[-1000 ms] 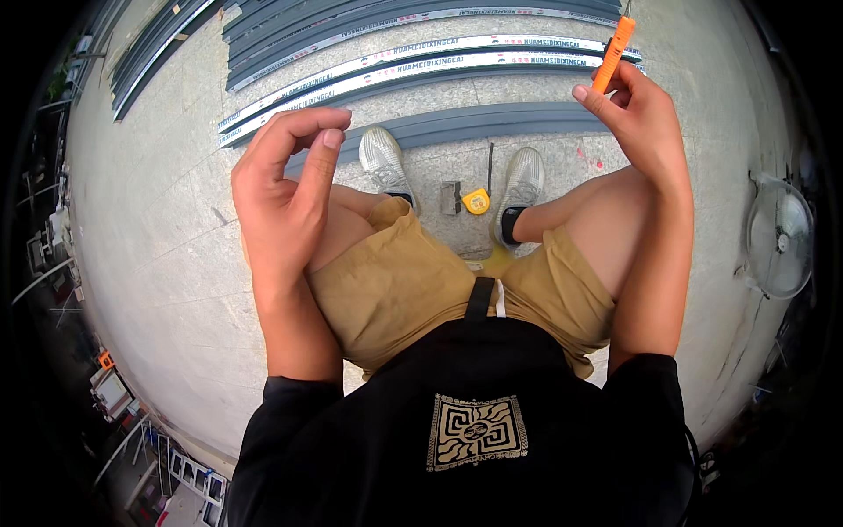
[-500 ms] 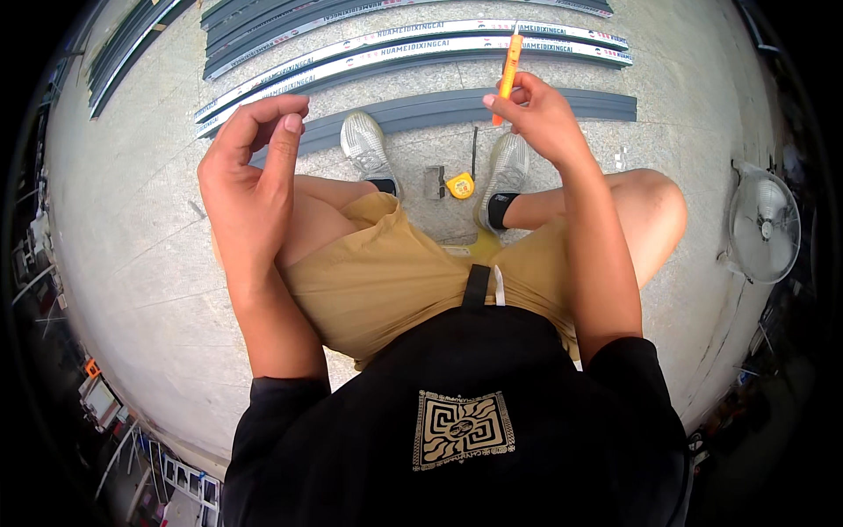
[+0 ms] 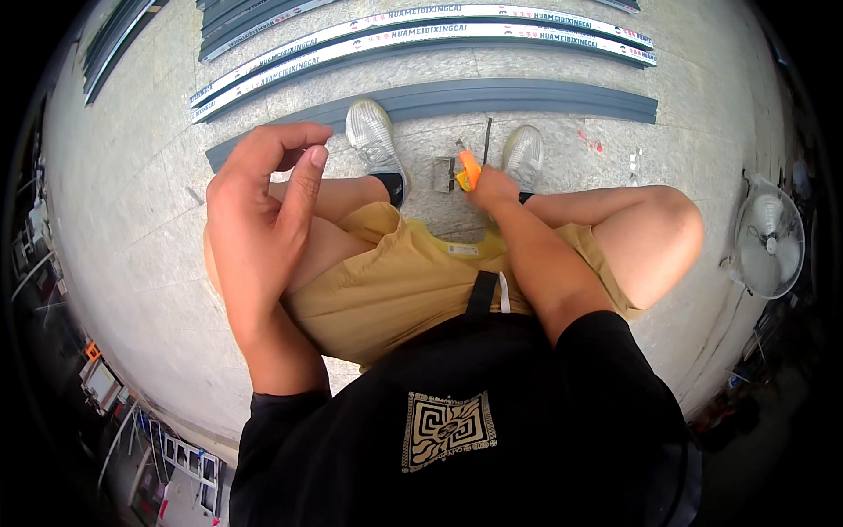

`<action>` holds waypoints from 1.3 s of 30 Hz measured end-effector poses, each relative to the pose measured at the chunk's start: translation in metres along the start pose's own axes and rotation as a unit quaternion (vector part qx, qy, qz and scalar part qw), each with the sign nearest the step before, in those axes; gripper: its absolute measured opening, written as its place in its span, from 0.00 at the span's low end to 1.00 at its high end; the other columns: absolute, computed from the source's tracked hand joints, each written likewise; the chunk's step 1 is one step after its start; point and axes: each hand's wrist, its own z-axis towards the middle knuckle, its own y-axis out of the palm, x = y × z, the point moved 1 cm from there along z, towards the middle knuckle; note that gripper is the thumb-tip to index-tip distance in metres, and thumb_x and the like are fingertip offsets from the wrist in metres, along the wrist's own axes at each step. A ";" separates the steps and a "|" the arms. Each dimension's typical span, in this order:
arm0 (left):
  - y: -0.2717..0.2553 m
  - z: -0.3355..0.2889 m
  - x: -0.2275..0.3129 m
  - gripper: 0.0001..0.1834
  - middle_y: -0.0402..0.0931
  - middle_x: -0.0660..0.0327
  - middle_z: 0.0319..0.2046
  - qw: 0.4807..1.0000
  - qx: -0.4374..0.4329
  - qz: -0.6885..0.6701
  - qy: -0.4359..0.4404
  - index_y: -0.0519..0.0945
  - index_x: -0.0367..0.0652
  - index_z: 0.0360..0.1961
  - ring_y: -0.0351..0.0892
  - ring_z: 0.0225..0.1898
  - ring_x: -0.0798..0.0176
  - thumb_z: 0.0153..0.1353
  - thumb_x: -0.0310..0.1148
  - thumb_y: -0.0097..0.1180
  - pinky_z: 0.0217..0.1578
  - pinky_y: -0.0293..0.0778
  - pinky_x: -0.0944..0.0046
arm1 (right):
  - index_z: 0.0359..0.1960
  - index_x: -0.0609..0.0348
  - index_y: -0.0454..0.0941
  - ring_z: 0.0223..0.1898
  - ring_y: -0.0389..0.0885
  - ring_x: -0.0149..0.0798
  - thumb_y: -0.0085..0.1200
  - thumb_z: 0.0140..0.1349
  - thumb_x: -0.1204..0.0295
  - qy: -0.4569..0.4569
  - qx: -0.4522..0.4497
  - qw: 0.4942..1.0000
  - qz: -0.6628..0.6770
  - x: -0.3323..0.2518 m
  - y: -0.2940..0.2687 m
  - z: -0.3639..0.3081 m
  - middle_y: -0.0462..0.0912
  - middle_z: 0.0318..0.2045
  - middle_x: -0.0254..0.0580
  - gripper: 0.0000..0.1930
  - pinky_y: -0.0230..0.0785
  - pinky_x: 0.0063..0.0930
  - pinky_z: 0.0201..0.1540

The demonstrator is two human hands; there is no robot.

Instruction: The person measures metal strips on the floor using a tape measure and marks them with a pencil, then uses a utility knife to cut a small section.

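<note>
My right hand (image 3: 494, 189) is low between my shoes, closed around an orange utility knife (image 3: 471, 165) whose thin tip points away from me. Right beside it, a yellow tape measure (image 3: 462, 181) is partly covered by the knife and fingers. A small grey metal block (image 3: 443, 175) lies just left of the tape measure. Above my left knee hangs my left hand (image 3: 268, 193), its fingers loosely curled and the thumb apart from the index finger. Nothing shows in that hand.
A bare grey metal profile (image 3: 527, 98) lies across the floor beyond my shoes (image 3: 373, 136). Farther off are more profiles with white printed film (image 3: 421, 37). A thin dark strip (image 3: 488, 140) lies near my right shoe. A fan (image 3: 769, 237) stands at the right.
My right hand has come down toward me with the utility knife, from over the profiles to the tape measure. The left hand has shifted slightly nearer and stays raised.
</note>
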 end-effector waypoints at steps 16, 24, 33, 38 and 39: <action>-0.008 0.017 0.018 0.18 0.89 0.52 0.39 0.992 -0.109 0.054 0.026 0.90 0.41 0.54 0.91 0.40 0.49 0.63 0.25 0.75 0.43 0.84 0.54 | 0.69 0.54 0.73 0.64 0.84 0.52 0.76 0.65 0.55 -0.271 0.107 0.952 -0.092 -0.039 -0.001 0.014 0.77 0.63 0.47 0.36 0.87 0.47 0.57; -0.008 0.016 0.030 0.16 0.88 0.55 0.37 0.990 -0.122 0.065 0.031 0.89 0.42 0.50 0.87 0.35 0.49 0.61 0.27 0.77 0.37 0.78 0.53 | 0.71 0.56 0.70 0.64 0.85 0.49 0.78 0.60 0.55 -0.213 0.094 0.958 -0.168 -0.043 0.037 0.019 0.77 0.64 0.43 0.42 0.87 0.44 0.56; -0.017 0.007 0.026 0.18 0.88 0.54 0.39 0.990 -0.124 0.048 0.041 0.88 0.41 0.54 0.89 0.40 0.49 0.63 0.28 0.76 0.40 0.81 0.53 | 0.78 0.57 0.66 0.69 0.81 0.48 0.78 0.59 0.66 -0.281 0.159 0.943 -0.082 -0.059 -0.012 -0.003 0.76 0.68 0.46 0.46 0.82 0.43 0.65; -0.019 -0.001 0.021 0.21 0.89 0.54 0.41 0.986 -0.157 0.036 0.048 0.88 0.42 0.57 0.89 0.43 0.46 0.63 0.31 0.77 0.44 0.83 0.50 | 0.83 0.48 0.64 0.70 0.78 0.51 0.78 0.58 0.70 -0.282 0.250 0.926 -0.024 -0.074 -0.059 0.022 0.71 0.78 0.42 0.51 0.79 0.44 0.70; -0.019 -0.003 0.020 0.21 0.89 0.54 0.41 0.986 -0.155 0.037 0.047 0.88 0.42 0.57 0.89 0.43 0.46 0.63 0.31 0.77 0.44 0.83 0.50 | 0.84 0.41 0.64 0.71 0.78 0.50 0.77 0.58 0.71 -0.274 0.250 0.928 -0.025 -0.077 -0.067 0.024 0.70 0.80 0.40 0.51 0.79 0.45 0.70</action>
